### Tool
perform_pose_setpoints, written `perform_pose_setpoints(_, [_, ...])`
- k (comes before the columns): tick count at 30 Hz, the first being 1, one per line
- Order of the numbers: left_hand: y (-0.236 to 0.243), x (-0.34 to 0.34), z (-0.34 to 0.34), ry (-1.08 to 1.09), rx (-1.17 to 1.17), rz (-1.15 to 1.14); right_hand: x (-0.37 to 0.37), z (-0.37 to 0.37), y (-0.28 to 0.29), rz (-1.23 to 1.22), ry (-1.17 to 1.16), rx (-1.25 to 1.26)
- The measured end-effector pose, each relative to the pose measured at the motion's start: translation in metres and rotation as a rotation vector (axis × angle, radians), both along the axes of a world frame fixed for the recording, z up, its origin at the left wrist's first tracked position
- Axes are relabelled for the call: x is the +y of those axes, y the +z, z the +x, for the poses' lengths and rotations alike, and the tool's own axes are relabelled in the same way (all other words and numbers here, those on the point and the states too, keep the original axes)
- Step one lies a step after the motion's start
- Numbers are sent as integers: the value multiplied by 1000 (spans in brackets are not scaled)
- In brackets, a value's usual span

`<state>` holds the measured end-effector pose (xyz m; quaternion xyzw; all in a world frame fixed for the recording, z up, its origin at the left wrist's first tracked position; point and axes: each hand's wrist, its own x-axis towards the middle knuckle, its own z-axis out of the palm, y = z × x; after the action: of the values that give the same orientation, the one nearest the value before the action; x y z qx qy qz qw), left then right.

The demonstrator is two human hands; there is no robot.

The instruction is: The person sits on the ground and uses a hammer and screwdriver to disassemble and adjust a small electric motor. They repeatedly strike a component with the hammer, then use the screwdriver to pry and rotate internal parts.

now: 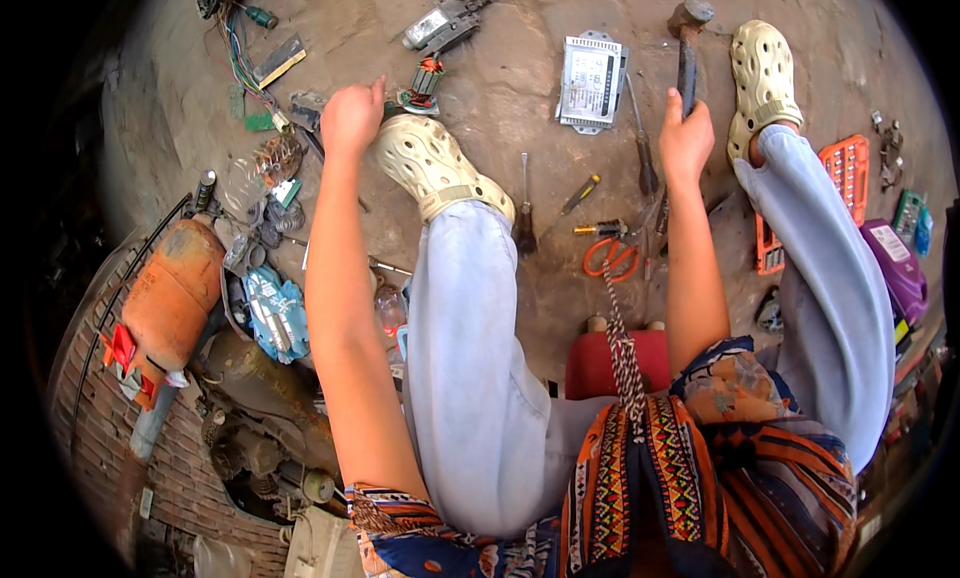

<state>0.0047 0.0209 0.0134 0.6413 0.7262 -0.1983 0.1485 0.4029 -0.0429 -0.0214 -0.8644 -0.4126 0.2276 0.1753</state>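
My right hand point(688, 138) is wrapped round the handle of a hammer point(686, 53), whose rusty head points away from me. My left hand point(350, 123), fingers curled, is just beside my left clog point(430, 163); what is in it, if anything, is hidden. A dark bar point(312, 143) lies by that hand, and a small copper-and-green component point(426, 83) sits just beyond it. Between my feet are a silver metal module point(590, 83), screwdrivers point(644, 163), a yellow-handled knife point(580, 194) and orange scissors point(610, 259).
An orange gas cylinder point(170, 298), black hose, blue bag point(275, 313) and scrap parts crowd the left. Wires and circuit pieces point(245, 78) lie at upper left. A red seat point(600, 363) is beneath me. An orange tool case point(843, 173) and purple container point(893, 268) are at right.
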Motion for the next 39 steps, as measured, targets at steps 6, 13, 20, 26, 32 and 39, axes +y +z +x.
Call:
perform_pose_setpoints(6, [-4, -5, -6, 49, 2, 23, -9, -7, -8, -75, 26, 36])
perform_pose_setpoints(13, [5, 4, 18, 64, 100, -3, -18, 17, -14, -21, 143, -41])
perform_pose_setpoints(20, [3, 5, 26, 149, 152, 5, -14, 22, -3, 248, 242, -270])
perform_pose_setpoints(26, [10, -8, 48, 79, 143, 65, -46, -31, -9, 61, 189, 199])
perform_pose_setpoints(32, [28, -27, 78, 45, 106, 71, -105, -121, 12, -400, 692, 267])
perform_pose_setpoints(39, [39, -61, 96, 152, -103, 168, -145, -160, 8, -452, 743, 269])
